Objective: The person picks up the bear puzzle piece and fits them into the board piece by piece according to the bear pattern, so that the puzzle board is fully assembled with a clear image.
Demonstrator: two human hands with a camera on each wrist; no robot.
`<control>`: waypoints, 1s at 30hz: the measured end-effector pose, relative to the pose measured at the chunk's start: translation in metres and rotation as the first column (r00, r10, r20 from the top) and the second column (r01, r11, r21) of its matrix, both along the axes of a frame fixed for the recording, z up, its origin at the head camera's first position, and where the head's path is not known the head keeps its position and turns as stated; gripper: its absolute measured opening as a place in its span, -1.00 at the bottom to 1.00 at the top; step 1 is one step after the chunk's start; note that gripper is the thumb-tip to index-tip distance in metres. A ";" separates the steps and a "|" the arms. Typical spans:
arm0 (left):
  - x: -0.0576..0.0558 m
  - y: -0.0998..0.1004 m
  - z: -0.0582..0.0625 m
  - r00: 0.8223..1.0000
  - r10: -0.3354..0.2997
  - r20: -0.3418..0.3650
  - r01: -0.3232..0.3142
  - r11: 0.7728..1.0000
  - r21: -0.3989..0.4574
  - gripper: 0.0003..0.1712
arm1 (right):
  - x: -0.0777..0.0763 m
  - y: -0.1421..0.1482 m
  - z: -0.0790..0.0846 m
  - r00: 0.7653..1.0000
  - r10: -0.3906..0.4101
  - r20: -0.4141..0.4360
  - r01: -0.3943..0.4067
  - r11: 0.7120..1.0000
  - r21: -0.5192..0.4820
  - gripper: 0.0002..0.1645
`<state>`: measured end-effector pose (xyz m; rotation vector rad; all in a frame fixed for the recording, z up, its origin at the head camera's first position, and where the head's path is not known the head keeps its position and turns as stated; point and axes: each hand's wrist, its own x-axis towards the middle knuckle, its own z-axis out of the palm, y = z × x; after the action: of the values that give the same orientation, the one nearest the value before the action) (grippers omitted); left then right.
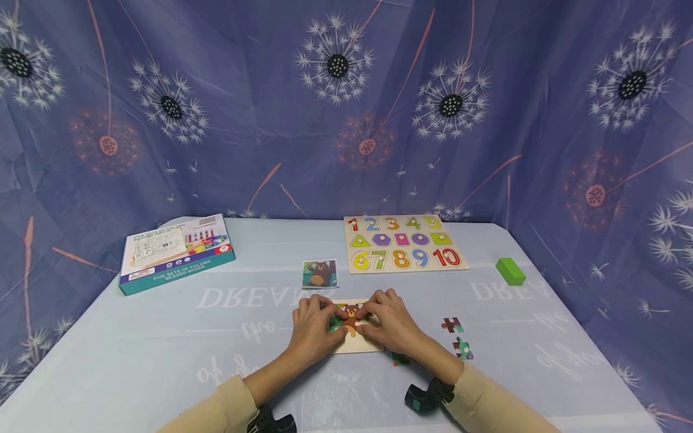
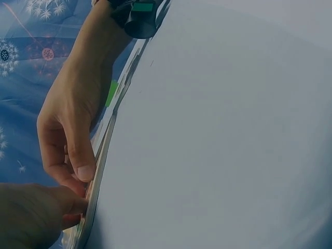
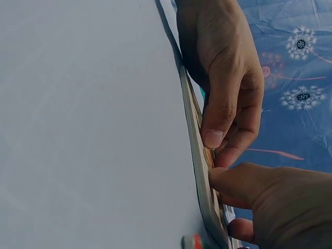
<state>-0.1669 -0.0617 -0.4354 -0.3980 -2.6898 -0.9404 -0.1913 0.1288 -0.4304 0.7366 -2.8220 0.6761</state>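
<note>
A wooden puzzle board (image 1: 354, 346) lies before me, with bear puzzle pieces (image 1: 351, 313) in its middle and a green part at the left. My left hand (image 1: 314, 328) pinches the left side of the bear pieces between thumb and forefinger. From the other side my right hand (image 1: 394, 323) does the same, its fingertips close to those of the left. Both wrist views look along the table edge, showing the left hand (image 3: 228, 78) and right hand (image 2: 75, 114) meeting over the board's rim. Fingers cover much of the picture.
Loose puzzle pieces (image 1: 463, 349) lie right of the board, one partly under my right forearm. Behind it are a bear picture card (image 1: 319, 273) and a number board (image 1: 406, 243). A beaded-boxes carton (image 1: 175, 252) stands back left, a green block (image 1: 511, 271) at right.
</note>
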 end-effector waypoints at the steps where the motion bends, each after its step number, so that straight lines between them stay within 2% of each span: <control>1: 0.000 0.000 0.000 1.000 0.000 0.000 0.000 1.000 0.000 -0.87 | 0.000 0.000 0.000 1.000 0.000 0.000 0.000 1.000 -0.001 -0.83; 11: 0.000 -0.001 -0.001 1.000 -0.002 0.000 0.002 1.000 0.003 -0.87 | 0.000 0.000 -0.001 1.000 0.002 -0.015 -0.002 1.000 -0.011 -0.83; 21: -0.001 -0.001 -0.002 1.000 -0.004 0.012 0.004 1.000 0.010 -0.87 | 0.002 0.005 0.006 0.998 -0.012 0.060 0.016 0.998 -0.061 -0.81; 30: -0.001 -0.001 -0.003 1.000 -0.005 0.017 0.005 1.000 0.022 -0.86 | 0.004 0.027 0.017 0.995 -0.036 0.088 0.043 0.996 -0.076 -0.80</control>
<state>-0.1676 -0.0625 -0.4387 -0.3936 -2.6925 -0.9785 -0.1874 0.1560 -0.4131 0.6518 -2.8606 0.8246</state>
